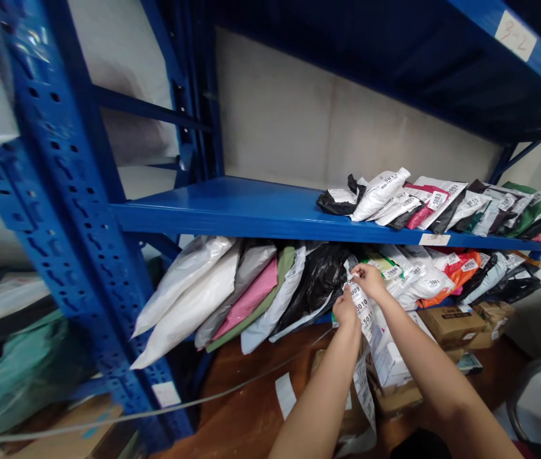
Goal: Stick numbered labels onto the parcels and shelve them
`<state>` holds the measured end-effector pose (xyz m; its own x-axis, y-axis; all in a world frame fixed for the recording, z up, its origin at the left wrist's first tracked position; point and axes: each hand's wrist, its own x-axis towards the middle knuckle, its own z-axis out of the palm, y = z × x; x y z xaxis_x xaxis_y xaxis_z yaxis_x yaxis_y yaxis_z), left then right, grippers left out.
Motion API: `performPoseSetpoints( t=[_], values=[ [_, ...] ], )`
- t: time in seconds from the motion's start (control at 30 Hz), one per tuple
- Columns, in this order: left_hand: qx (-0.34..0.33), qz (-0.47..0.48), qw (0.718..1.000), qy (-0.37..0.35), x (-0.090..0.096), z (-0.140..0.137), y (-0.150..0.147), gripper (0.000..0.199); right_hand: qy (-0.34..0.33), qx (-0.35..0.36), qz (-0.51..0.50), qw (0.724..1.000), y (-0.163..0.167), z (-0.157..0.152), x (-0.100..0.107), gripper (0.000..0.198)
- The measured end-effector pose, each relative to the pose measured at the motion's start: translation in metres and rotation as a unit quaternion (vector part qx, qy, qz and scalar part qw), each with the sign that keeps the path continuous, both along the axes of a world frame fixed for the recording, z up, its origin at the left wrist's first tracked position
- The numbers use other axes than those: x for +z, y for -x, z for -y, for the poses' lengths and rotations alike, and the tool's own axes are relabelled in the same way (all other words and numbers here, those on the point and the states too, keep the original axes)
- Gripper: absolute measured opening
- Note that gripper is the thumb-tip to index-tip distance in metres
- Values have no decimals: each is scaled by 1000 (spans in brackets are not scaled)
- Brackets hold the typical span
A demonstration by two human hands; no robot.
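Bare forearms (321, 401) filled the foreground | right hand (370, 280) pinched label strip (362, 307) near its upper end, left hand (346, 311) pinched its left edge just below | strip's long axis ran downward from grip, beside black parcel (321, 274)

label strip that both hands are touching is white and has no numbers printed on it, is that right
Not quite: the label strip does carry printed numbers, 5010 among them, as the head view shows. It is white, and the left hand and right hand are both touching it.
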<state>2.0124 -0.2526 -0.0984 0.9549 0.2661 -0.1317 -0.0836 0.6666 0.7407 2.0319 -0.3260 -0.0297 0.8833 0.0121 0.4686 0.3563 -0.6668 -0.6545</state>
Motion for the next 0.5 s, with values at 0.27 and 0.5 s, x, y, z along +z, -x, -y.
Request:
performPoseSetpoints(
  t=[0.27,0.5],
  values=[
    [-18,-2,1000,14,3,1,11,36,-1,-30,0,1000,-11,1,1,16],
    [-77,78,977,-181,-8,-12,48,30,18,-55,12,998,-2,-3,1,13]
  ],
)
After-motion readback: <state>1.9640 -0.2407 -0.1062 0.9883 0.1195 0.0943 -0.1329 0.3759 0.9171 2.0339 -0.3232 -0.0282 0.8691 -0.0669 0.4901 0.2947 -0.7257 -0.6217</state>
